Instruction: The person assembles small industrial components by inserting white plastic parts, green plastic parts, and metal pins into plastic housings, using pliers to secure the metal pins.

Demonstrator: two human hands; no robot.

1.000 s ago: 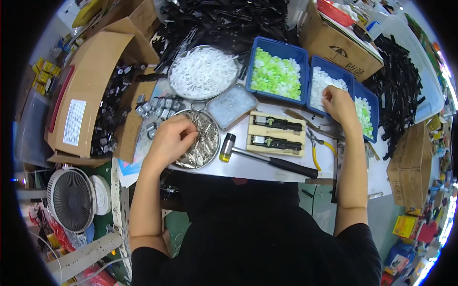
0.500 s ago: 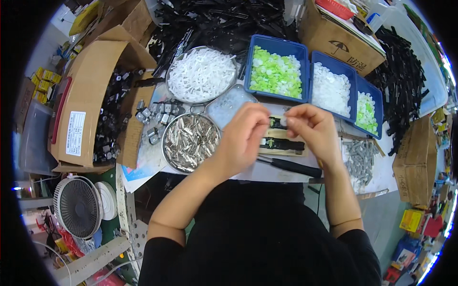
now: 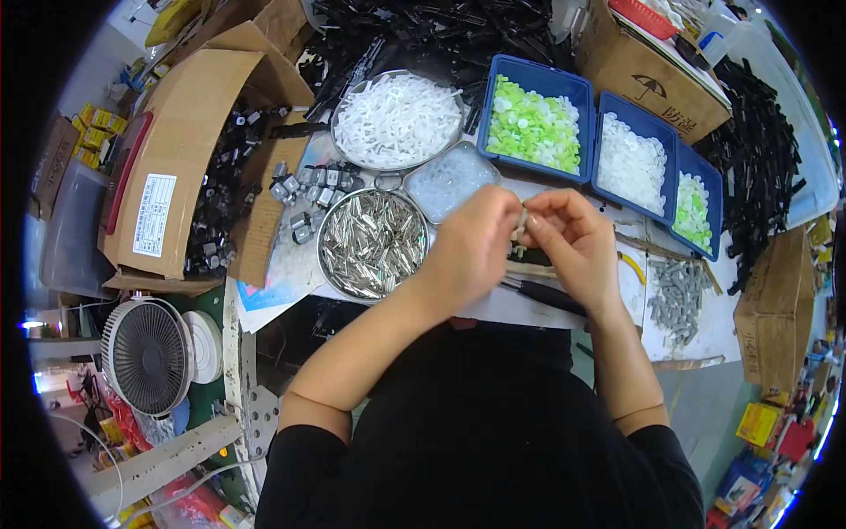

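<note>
My two hands meet just right of the round metal dish of silvery pins point(image 3: 372, 242), which I take as my landmark. My left hand point(image 3: 471, 251) is curled, its grip pinched on a small pale part point(image 3: 522, 220) at the fingertips. My right hand point(image 3: 571, 238) comes in from the other side and pinches the same small part, so both grips close on it together. The part sits between my thumbs and forefingers, raised above the surface, to the right of the dish. It is too small for me to tell its exact shape.

Under my hands, right of the dish, a dark hammer handle point(image 3: 546, 295) lies on the white surface point(image 3: 696, 331). Just above and right of the dish rests a clear tray of whitish bits point(image 3: 449, 181). Straight above the dish stands a larger round bowl of white plastic pieces point(image 3: 397, 119). Further right of that bowl sits a blue bin of light green caps point(image 3: 533, 119), then a blue bin of white caps point(image 3: 633, 163). Left of the dish, small grey metal blocks point(image 3: 300, 189) are scattered, and beyond them an open cardboard box point(image 3: 176, 176) holds black parts. Far right of the dish lies a heap of grey plugs point(image 3: 679, 295). Below and left of the dish stands a small white fan point(image 3: 145, 353).
</note>
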